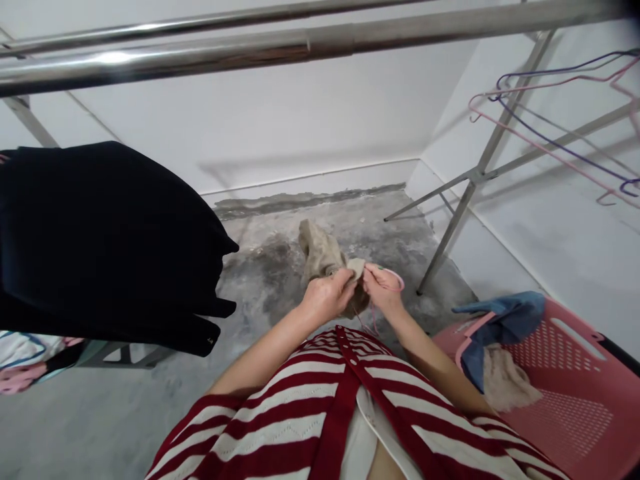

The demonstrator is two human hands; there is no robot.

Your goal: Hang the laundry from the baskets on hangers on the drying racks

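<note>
While both my hands are occupied mid-scene, the head view lists as follows. Beige garment (pixel 320 250): one, bunched, held out just beyond my striped top (pixel 300 417), above the concrete floor (pixel 150 420); whether its far end touches down, I cannot tell. Left hand (pixel 329 292): closed, thumb and fingers pinching the garment, probably to steady it and keep its edge spread. Right hand (pixel 383 288): closed just beside the left, pinching a pale flap of the same garment; a pink wire loop (pixel 399 279), seemingly a hanger, shows at its outer side, perhaps tucked there so the fingers stay on the cloth. Overhead, far: metal rails (pixel 200 57), two, running left to right. Left: black garment (pixel 100 247), spread wide below the rails, likely hung to clear the floor. Near left: mixed clothes (pixel 30 357), near a grey stool (pixel 135 358). Right: wire hangers (pixel 560 144), pink and purple, presumably parked within reach. Near right: pink basket (pixel 595 433), perforated, blue cloth (pixel 520 313) over its rim, beige cloth (pixel 507 380) inside; set beside me, seemingly for a short reach.
</note>
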